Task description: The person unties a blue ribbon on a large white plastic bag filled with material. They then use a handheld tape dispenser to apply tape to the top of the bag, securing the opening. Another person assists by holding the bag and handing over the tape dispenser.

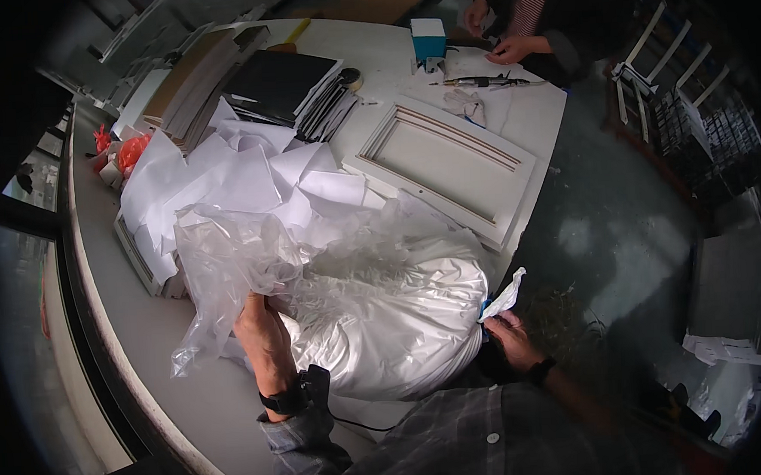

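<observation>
A large, full white plastic sack (402, 327) lies on its side in front of me. Its neck is gathered with a blue tie, and a white tuft (506, 295) sticks out beyond it. My right hand (513, 341) is closed around the neck just below the tuft; some of its fingers are hidden. Crumpled clear plastic film (235, 249), which looks like a bag, spreads over the sack's left and far side. My left hand (264, 342) grips a bunch of this film, with its fingertips hidden in the folds.
Crumpled white sheets (222, 173) heap up behind the film. Beyond lie a black folder stack (282, 83), a white panelled frame (446, 165), a pen-like tool (484, 81) and a blue box (428, 41). A co-worker's hands (508, 50) are at the far edge. A rack (684, 127) stands right.
</observation>
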A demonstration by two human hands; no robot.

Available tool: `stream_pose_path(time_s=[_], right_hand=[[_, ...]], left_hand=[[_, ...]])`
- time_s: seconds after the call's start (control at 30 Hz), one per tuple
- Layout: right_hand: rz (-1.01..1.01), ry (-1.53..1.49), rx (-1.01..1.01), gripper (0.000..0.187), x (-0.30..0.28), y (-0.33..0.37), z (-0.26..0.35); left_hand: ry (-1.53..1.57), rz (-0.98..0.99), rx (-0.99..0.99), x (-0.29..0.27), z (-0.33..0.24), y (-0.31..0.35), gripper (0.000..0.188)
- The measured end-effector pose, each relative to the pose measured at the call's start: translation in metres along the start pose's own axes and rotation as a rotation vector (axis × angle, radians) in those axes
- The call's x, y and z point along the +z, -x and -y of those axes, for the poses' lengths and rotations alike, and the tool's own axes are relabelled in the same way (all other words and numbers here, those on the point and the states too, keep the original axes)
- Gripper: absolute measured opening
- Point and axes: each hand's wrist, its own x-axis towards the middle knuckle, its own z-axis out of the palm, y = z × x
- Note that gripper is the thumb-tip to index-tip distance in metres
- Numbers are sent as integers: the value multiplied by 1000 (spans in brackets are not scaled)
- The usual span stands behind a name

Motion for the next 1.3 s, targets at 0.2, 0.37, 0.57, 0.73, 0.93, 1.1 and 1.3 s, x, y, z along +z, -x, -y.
stream_pose_path(time_s=[0.2, 0.37, 0.57, 0.73, 0.93, 1.1, 1.3], right_hand=[[21, 15, -51, 40, 0, 3, 6], [19, 64, -18, 39, -5, 4, 4], [-28, 103, -1, 34, -6, 4, -4], [-101, 591, -177, 40, -17, 23, 16], [389, 925, 16, 26, 1, 78, 139], [416, 993, -597, 32, 148, 60, 223], [604, 1007, -1033, 51, 280, -28, 205]], left_hand=[[45, 79, 34, 3, 2, 5, 18], [59, -11, 68, -12, 7, 7, 17], [20, -126, 19, 11, -7, 30, 20], [-136, -83, -132, -2, -2, 2, 23], [-362, -70, -188, -7, -10, 5, 21], [-372, 55, -138, 16, -25, 12, 33], [-360, 321, 73, -5, -27, 6, 27]])
